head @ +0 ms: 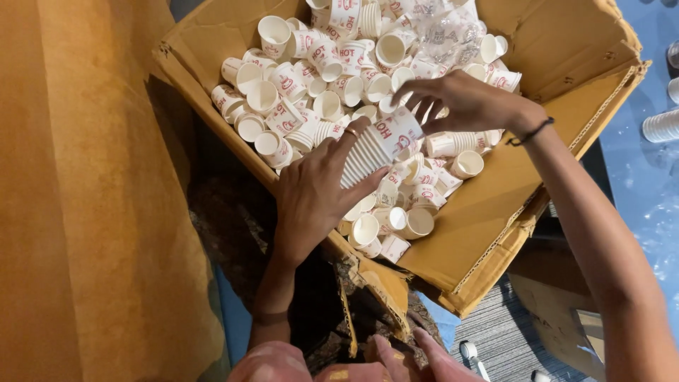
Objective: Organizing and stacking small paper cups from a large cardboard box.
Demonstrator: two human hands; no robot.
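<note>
A large open cardboard box (495, 205) holds many small white paper cups with red print, loose and in short stacks. My left hand (315, 191), with a ring on one finger, grips a nested stack of these cups (375, 145) held on its side above the pile. My right hand (460, 102), a dark band on its wrist, hovers over the far end of that stack with fingers spread and bent down toward the cups. Whether it pinches a cup is hidden by the fingers.
A crumpled clear plastic bag (442, 32) lies among the cups at the box's back. A tall cardboard panel (85, 191) stands at the left. More stacked cups (661, 126) lie on a blue surface at the right. Grey striped flooring (502, 339) shows below.
</note>
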